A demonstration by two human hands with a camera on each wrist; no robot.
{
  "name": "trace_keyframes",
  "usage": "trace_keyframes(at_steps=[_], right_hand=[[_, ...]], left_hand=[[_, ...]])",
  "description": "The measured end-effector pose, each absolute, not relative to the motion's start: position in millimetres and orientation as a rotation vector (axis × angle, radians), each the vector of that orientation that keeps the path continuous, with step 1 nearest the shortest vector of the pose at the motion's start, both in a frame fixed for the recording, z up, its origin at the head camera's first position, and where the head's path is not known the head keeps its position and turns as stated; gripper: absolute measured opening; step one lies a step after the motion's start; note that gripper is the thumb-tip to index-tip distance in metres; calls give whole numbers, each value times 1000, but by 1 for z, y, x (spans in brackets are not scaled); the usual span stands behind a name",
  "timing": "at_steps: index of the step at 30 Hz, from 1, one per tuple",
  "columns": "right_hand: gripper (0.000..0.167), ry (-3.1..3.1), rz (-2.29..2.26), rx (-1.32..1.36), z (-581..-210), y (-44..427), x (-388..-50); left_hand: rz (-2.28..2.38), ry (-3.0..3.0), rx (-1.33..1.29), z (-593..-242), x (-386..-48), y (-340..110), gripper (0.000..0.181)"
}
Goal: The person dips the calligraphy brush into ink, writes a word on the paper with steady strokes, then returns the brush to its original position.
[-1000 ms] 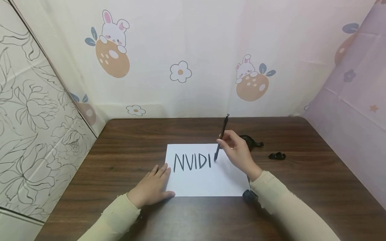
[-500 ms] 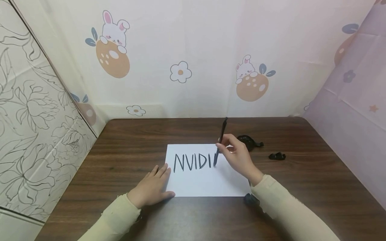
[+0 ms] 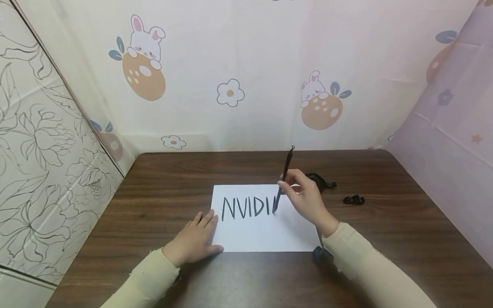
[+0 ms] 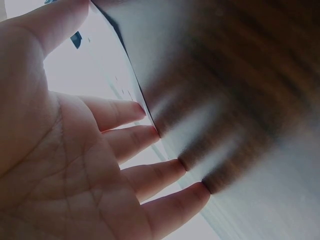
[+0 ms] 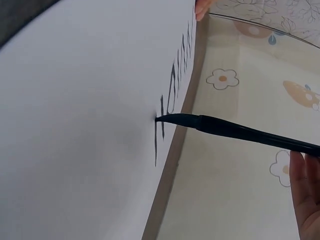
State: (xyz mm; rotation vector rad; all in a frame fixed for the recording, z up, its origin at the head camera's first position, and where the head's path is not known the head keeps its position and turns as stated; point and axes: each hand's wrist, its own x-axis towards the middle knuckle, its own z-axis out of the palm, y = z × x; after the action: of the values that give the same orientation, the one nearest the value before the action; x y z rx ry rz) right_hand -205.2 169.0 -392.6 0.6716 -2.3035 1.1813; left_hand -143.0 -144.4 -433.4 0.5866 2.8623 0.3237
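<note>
A white sheet of paper (image 3: 250, 235) lies on the dark wood table, with "NVIDI" in black strokes and one more slanted stroke after it. My right hand (image 3: 306, 199) pinches a black brush (image 3: 286, 167), held nearly upright; in the right wrist view the tip of the brush (image 5: 180, 120) touches the paper at the end of that last stroke. My left hand (image 3: 194, 239) rests flat at the paper's left edge, fingers spread. In the left wrist view the palm of the left hand (image 4: 70, 155) shows, its straight fingertips touching the surface near the paper's edge.
Behind the right hand sits a black dish with a stubby handle (image 3: 327, 184), partly hidden. A small black object (image 3: 353, 199) lies to its right. Another dark piece (image 3: 319, 253) is at the paper's lower right corner, beside the right sleeve. A patterned curtain (image 3: 262, 124) backs the table (image 3: 173, 171).
The brush tip has moved down the paper, leaving a slanted stroke right of the last "I". The brush's top end tipped lower, then rose again. My left hand has stayed in place.
</note>
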Motion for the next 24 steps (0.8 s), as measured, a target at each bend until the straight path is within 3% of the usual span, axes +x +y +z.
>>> trace_keyframes(at_steps=[24], right_hand=[[19,-2213,1278,541,-396,180,-234]], left_hand=[[313,2856,574,-434,-144,-144,87]])
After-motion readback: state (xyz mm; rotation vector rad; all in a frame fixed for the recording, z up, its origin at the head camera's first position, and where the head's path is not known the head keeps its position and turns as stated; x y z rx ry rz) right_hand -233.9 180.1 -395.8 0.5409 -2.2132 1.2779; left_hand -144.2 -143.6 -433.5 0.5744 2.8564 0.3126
